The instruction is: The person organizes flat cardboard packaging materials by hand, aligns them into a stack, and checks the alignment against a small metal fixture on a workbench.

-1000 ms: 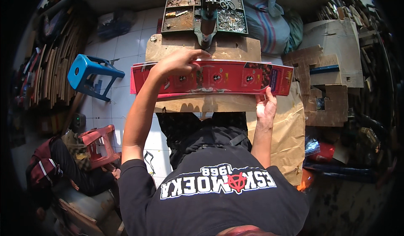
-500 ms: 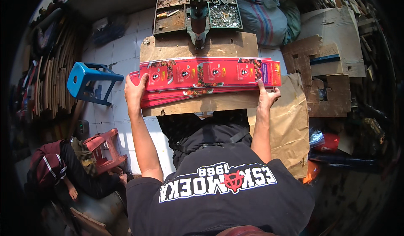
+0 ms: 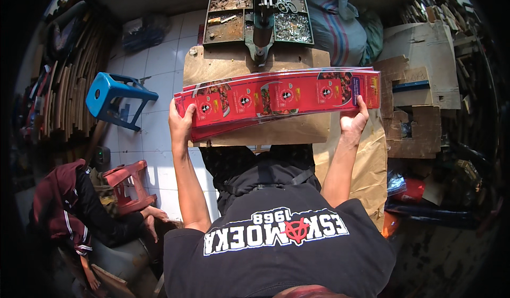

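Note:
Between both hands I hold a stack of long red printed strips [image 3: 276,95] with food pictures on them. My left hand [image 3: 181,120] is closed on the left end, its thumb on top. At the right end my right hand [image 3: 354,118] grips the lower edge, thumb over the top face; its other fingers are partly hidden. The strips lie slightly out of line with one another, tilted up toward the right. Under them is a wooden board [image 3: 234,64]. Beyond it stands a dark green metal hand press [image 3: 262,35].
Around the press is a compartment tray [image 3: 207,19] with small metal pieces [image 3: 294,28] and scissors [image 3: 285,4]. A blue stool [image 3: 103,97] and red stool [image 3: 127,183] stand left, near another person [image 3: 64,202]. Brown paper [image 3: 366,165], cardboard [image 3: 422,40] and a sack [image 3: 334,32] are right.
Both hands have moved right with the strips. The right end has risen, and the stack now slants up to the right. The view has shifted slightly.

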The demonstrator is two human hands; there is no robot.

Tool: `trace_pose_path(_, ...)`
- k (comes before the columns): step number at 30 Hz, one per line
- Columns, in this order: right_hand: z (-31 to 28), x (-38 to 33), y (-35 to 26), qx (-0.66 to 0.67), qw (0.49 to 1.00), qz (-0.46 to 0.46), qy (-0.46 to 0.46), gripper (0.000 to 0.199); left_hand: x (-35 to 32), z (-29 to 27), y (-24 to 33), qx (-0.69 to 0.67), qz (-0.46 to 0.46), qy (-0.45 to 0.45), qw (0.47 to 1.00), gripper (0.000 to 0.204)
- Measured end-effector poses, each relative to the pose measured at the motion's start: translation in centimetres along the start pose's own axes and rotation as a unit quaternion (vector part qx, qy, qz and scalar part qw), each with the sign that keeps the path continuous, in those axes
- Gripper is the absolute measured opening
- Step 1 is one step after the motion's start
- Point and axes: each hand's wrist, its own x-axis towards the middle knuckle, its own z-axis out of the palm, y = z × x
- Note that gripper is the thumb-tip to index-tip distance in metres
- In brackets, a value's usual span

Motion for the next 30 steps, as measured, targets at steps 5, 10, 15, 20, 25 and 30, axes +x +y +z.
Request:
trace_pose_path(5, 2.8, -3.2, 1.1, 0.123, 0.991, 0.033, -0.050, 0.044, -1.8, 0.2, 0.3, -0.092, 0.039, 0.009, 0.995, 0.053)
trace_pose_path(10, 3.2, -4.6, 5.2, 0.089, 0.994, 0.028, -0.060, 0.048, -3.2, 1.3, 3.4, -0.142, 0.059, -0.014, 0.988, 0.045)
trace_pose_path(15, 4.7, -1.8, -2.1, 0.073, 0.978, 0.091, -0.175, 0.052, -6.0, 3.1, 5.2, -0.211, -0.008, -0.138, 0.968, 0.053)
trace_pose_path(20, 15.1, -0.7, -14.6, -0.182, 0.955, -0.074, -0.222, 0.046, -7.4, 5.1, 4.9, -0.162, -0.013, -0.191, 0.968, 0.058)
trace_pose_path(25, 26.3, -6.0, -14.4, -0.502, 0.759, -0.216, -0.353, 0.033, -6.4, 5.4, 4.8, -0.186, 0.016, -0.154, 0.970, 0.060)
trace_pose_path(30, 28.9, -9.8, -2.0, -0.671, 0.414, -0.298, -0.538, 0.027, -5.1, 2.5, 5.7, -0.175, 0.168, 0.091, 0.966, 0.084)
